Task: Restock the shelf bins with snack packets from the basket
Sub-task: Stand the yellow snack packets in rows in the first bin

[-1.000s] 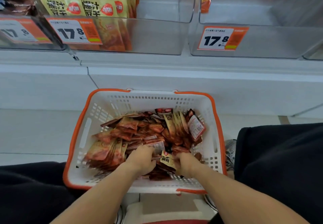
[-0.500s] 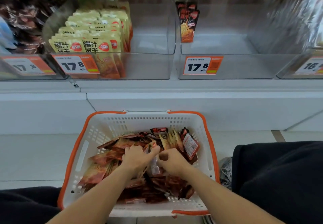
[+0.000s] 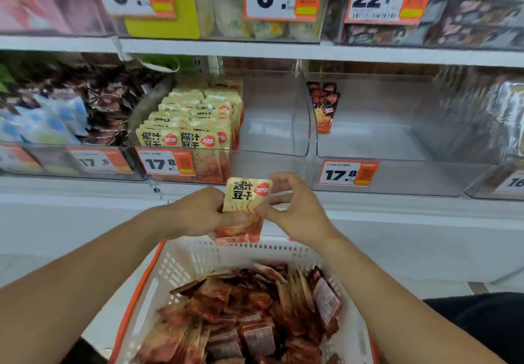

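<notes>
A yellow and orange snack packet (image 3: 246,199) is held upright above the basket's far rim, in front of the shelf edge. My left hand (image 3: 198,213) grips its lower left side. My right hand (image 3: 295,207) pinches its right edge with thumb and fingers. Below, the white basket with an orange rim (image 3: 198,253) holds several red and orange packets (image 3: 249,315). A clear shelf bin (image 3: 272,148) just behind the packet holds rows of the same yellow packets (image 3: 195,119) on its left half.
A second clear bin (image 3: 397,170) to the right holds a few dark red packets (image 3: 323,105) at its back left. Bins of dark and blue packets (image 3: 71,114) stand to the left. An upper shelf (image 3: 283,48) with price tags runs overhead.
Both hands rose out of the basket with a yellow packet and now hold it up before the shelf bin. The view tilted up toward the shelves.
</notes>
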Demonstrator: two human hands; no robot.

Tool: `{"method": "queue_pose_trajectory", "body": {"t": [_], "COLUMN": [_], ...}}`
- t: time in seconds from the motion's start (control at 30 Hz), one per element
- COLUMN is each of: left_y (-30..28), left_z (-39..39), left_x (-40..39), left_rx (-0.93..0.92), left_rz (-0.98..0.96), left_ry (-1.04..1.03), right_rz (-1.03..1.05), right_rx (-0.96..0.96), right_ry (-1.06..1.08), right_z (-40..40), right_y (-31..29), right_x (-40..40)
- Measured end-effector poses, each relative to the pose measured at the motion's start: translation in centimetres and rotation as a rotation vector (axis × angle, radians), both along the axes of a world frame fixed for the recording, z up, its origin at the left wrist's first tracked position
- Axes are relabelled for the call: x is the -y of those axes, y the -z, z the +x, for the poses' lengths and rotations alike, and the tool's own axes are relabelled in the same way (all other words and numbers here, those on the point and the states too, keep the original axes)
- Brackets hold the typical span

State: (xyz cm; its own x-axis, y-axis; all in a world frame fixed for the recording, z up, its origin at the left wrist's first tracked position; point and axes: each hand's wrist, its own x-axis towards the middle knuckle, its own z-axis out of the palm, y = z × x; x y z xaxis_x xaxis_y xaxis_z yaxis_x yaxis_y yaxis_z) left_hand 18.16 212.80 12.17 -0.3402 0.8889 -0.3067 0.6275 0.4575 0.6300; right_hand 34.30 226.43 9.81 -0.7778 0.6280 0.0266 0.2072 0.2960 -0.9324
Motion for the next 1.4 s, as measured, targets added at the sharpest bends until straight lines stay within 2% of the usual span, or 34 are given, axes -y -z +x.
{"method": "queue_pose_trajectory", "body": {"t": [0.07,0.13,0.23,0.27,0.37,0.43,0.5,0.57,0.63,0.73,0.8,0.87,0.97,1.1,1.4], "left_y": [-1.5,-2.4,-2.8,-3.0,-3.5,-3.0,-2.9,-4.1,-5.8,-7.8,-8.3,-8.2,-7.3,-6.2,-5.5], "left_z": [-0.2,-0.1,-0.8,-1.3,-3.2,-4.7,-5.4,-5.9,-6.6,-8.4,-9.3,-10.1,-11.4,-12.1,-12.6], "left_x": [0.0,-0.4,-1.7,-2.3,-3.4,-3.9,-4.8,-6.5,-8.5,-11.8,-13.7,-14.9,-15.8,-16.2,-15.9], "left_rx": [0.012,0.025,-0.047,-0.127,-0.591,-0.786,-0.896,-0.959,-0.9,-0.715,-0.69,-0.762,-0.8,-0.815,-0.765], "left_rz": [0.106,0.291,0.58,0.658,0.808,0.759,0.645,0.496,0.288,0.066,-0.05,-0.15,-0.222,-0.289,-0.212], "left_ry": [0.053,0.015,-0.122,-0.174,-0.238,-0.218,-0.191,-0.077,0.013,0.013,0.025,0.056,0.057,0.035,-0.041], "right_rz": [0.0,0.021,0.16,0.225,0.377,0.422,0.427,0.334,0.198,0.028,0.038,0.111,0.115,0.242,0.248], "right_rx": [0.001,-0.037,-0.169,-0.198,-0.26,-0.223,-0.072,0.041,0.044,0.012,0.071,0.122,0.071,0.072,-0.007], "right_ry": [-0.128,-0.224,-0.074,-0.01,0.139,0.211,0.29,0.36,0.424,0.515,0.52,0.546,0.525,0.605,0.652], "right_z": [-0.4,-0.7,-2.0,-2.5,-5.2,-7.6,-10.3,-13.4,-16.3,-19.4,-20.7,-22.1,-23.9,-24.8,-24.6], "right_y": [-2.2,-4.2,-6.3,-6.8,-8.1,-8.6,-8.7,-7.7,-6.6,-5.1,-4.3,-3.6,-2.5,-1.6,-0.6], "right_x": [-0.3,-0.5,-1.0,-1.3,-3.0,-4.4,-6.1,-8.3,-10.3,-13.2,-14.9,-16.2,-17.2,-18.3,-18.6]}}
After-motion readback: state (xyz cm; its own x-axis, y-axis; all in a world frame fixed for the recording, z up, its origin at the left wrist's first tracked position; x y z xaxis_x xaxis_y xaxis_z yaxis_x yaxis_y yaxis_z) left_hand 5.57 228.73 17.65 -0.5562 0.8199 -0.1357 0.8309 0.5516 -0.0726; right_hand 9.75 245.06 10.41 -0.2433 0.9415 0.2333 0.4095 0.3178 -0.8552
